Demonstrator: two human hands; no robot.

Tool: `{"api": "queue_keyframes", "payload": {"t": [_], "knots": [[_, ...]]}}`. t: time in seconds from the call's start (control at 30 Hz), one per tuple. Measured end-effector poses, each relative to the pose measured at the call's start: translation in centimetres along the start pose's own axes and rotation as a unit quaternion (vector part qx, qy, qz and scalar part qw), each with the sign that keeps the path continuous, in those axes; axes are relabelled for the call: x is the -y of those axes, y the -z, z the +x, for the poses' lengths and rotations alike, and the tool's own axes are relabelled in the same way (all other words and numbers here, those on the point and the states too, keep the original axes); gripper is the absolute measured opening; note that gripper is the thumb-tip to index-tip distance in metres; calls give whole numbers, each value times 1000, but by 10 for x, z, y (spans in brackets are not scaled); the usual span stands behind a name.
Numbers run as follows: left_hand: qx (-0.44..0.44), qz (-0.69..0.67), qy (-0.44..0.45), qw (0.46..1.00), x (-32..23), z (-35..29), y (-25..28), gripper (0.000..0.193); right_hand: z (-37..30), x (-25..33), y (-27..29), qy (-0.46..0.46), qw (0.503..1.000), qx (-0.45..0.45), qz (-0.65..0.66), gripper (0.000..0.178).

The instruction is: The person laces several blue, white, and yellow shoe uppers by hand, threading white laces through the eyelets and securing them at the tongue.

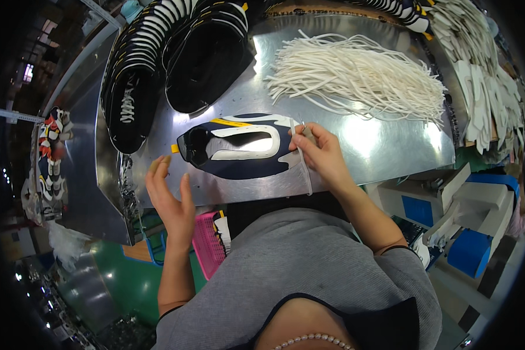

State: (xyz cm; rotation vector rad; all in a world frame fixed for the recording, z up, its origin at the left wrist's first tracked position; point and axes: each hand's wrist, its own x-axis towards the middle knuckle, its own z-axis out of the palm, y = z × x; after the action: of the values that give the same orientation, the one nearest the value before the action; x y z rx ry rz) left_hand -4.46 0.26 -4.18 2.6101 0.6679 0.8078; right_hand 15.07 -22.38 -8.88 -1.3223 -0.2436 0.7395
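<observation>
A navy shoe upper [245,166] with white trim, a yellow stripe and a yellow heel tab lies flat on the metal table, its heel toward my left. My right hand [325,156] is at its toe end, thumb and forefinger pinched on a white shoelace [305,172]. The lace runs across the toe and hangs toward the table's near edge. A small greyish piece with a thin metal tip [303,123] shows at the same fingers; its kind is unclear. My left hand [172,195] is raised off the heel, fingers apart, holding nothing.
Nested dark shoe uppers [207,70] stand in rows at the back left. A heap of white shoelaces [356,76] lies at the back right, with white flat pieces [478,99] beyond. Below the table are a pink basket [209,245] and a grey-and-blue box [469,204].
</observation>
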Motion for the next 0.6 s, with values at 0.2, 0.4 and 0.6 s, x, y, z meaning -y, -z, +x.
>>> {"api": "queue_keyframes", "payload": {"t": [0.2,0.4,0.6], "knots": [[216,75,-168,959,-44,59,-27,29,19,0,-16,16,1000,9,22,27],[581,-252,337,697,-14,89,-81,69,22,-16,-25,9,998,0,-60,32],[461,-563,379,572,-33,67,-101,66,22,-11,-20,43,997,-13,-70,33]]}}
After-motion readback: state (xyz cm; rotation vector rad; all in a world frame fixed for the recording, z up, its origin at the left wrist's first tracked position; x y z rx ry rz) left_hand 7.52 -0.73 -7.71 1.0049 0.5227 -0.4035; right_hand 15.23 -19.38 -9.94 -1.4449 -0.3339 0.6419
